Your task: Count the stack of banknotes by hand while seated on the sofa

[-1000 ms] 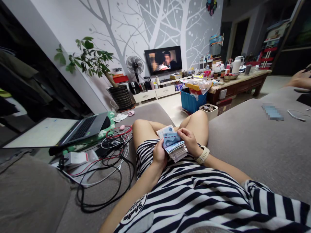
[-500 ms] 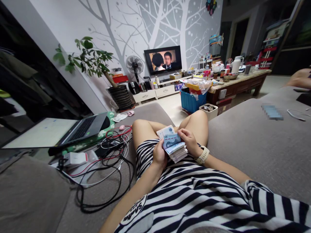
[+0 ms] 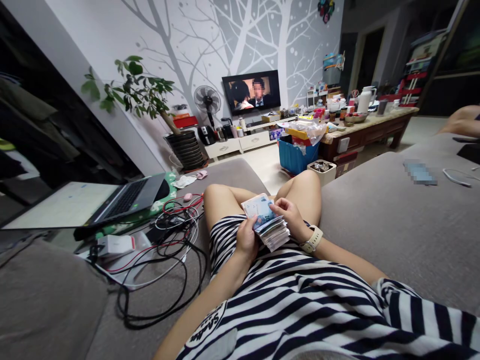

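1. Banknotes [image 3: 273, 233] sat in a thick stack over the lap, between both hands, with the top notes bent upward.
2. Left hand [image 3: 245, 237] clasped one end of the stack from below; right hand [image 3: 289, 215] pinched the top notes at the other end.
3. Paper looked light, limp and slippery sheet on sheet; a firm clamp across one short end would likely stop it fanning out.
4. Sofa [image 3: 393, 220] lay beneath, with cables [image 3: 168, 242] and laptop [image 3: 123, 200] to the left.
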{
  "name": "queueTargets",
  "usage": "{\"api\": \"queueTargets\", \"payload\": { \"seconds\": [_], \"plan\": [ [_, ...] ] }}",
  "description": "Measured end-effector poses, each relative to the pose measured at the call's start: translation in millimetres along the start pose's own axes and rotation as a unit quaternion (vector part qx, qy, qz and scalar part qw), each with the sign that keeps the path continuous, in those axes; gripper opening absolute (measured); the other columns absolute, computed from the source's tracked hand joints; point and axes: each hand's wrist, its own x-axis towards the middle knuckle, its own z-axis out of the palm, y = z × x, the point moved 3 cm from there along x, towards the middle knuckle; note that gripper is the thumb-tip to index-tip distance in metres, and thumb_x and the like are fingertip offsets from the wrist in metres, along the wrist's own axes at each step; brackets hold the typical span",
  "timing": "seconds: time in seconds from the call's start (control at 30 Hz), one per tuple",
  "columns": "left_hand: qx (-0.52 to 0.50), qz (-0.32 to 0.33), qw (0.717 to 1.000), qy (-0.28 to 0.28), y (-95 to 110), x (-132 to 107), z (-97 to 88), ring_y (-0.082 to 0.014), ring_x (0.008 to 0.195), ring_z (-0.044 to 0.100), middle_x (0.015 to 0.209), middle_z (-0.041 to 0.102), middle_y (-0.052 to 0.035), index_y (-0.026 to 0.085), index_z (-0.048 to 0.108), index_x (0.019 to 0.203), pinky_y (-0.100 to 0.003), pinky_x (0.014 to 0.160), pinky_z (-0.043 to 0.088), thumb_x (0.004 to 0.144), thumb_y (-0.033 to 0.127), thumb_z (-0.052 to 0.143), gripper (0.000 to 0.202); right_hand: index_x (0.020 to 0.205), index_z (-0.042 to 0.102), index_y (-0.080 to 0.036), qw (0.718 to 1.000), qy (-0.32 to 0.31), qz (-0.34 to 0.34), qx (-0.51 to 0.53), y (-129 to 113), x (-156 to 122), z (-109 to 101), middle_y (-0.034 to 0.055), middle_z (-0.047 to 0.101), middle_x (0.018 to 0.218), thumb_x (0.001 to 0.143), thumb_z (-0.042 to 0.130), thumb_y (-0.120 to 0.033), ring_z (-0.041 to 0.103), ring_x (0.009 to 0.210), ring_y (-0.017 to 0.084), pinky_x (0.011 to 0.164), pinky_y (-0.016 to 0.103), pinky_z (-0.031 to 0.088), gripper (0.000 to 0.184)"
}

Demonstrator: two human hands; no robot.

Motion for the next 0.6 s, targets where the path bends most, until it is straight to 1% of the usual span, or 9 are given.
{"api": "queueTargets", "payload": {
  "seconds": [0.17, 0.27, 0.37, 0.47, 0.53, 0.6],
  "plan": [
    [0.014, -0.003, 1.0, -0.007, -1.7, 0.4, -1.6, -0.0151, 0.061, 0.061, 0.061, 0.065, -0.0007, 0.014, 0.063, 0.062, -0.028, 0.069, 0.047, 0.062, 0.026, 0.072, 0.015, 0.062, 0.049, -0.018, 1.0, -0.002, -0.005, -0.008, -1.1, -1.0, -0.4, -0.0055, 0.044, 0.054, 0.066, 0.071, -0.051, 0.038, 0.051, 0.009, 0.051, 0.024, 0.03, 0.04],
    [0.009, -0.004, 1.0, -0.015, -2.6, 1.0, -1.5, -0.0126, 0.057, 0.058, 0.059, 0.063, 0.0008, 0.013, 0.062, 0.063, -0.027, 0.067, 0.046, 0.062, 0.024, 0.072, 0.014, 0.061, 0.05, -0.018, 1.0, 0.005, -0.014, -0.013, -1.9, -1.2, -0.7, -0.0053, 0.044, 0.054, 0.067, 0.07, -0.05, 0.037, 0.05, 0.009, 0.05, 0.024, 0.03, 0.038],
    [0.003, -0.007, 1.0, -0.007, -3.3, 2.2, -1.5, -0.0171, 0.064, 0.064, 0.064, 0.067, -0.0025, 0.012, 0.065, 0.069, -0.031, 0.073, 0.048, 0.063, 0.025, 0.071, 0.016, 0.061, 0.049, -0.018, 1.0, 0.004, -0.012, -0.016, -1.3, -0.5, -0.6, -0.0053, 0.043, 0.054, 0.068, 0.069, -0.051, 0.036, 0.05, 0.009, 0.05, 0.024, 0.029, 0.039],
    [-0.017, 0.0, 1.0, 0.023, -4.4, 4.6, -2.8, -0.0235, 0.073, 0.068, 0.073, 0.072, -0.0076, 0.011, 0.068, 0.075, -0.036, 0.079, 0.049, 0.065, 0.027, 0.068, 0.019, 0.059, 0.049, -0.018, 1.0, 0.006, -0.019, -0.022, -0.1, 0.6, -1.1, -0.0051, 0.042, 0.054, 0.07, 0.067, -0.052, 0.034, 0.051, 0.009, 0.05, 0.024, 0.028, 0.039],
    [-0.032, 0.008, 0.998, 0.046, -5.2, 6.1, -3.8, -0.0249, 0.077, 0.068, 0.077, 0.073, -0.0086, 0.011, 0.069, 0.078, -0.037, 0.08, 0.05, 0.068, 0.027, 0.065, 0.02, 0.059, 0.049, -0.018, 0.999, 0.007, -0.026, -0.027, 0.9, 1.4, -1.5, -0.0047, 0.042, 0.055, 0.071, 0.066, -0.051, 0.034, 0.052, 0.009, 0.05, 0.024, 0.027, 0.039],
    [-0.04, 0.012, 0.998, 0.056, -5.7, 7.2, -4.1, -0.0248, 0.08, 0.069, 0.079, 0.073, -0.0085, 0.011, 0.07, 0.083, -0.037, 0.081, 0.051, 0.07, 0.026, 0.063, 0.021, 0.059, 0.05, -0.018, 0.999, 0.005, -0.029, -0.023, 1.8, 1.8, -1.5, -0.0045, 0.042, 0.056, 0.071, 0.066, -0.05, 0.034, 0.052, 0.009, 0.05, 0.024, 0.027, 0.038]
  ]
}}
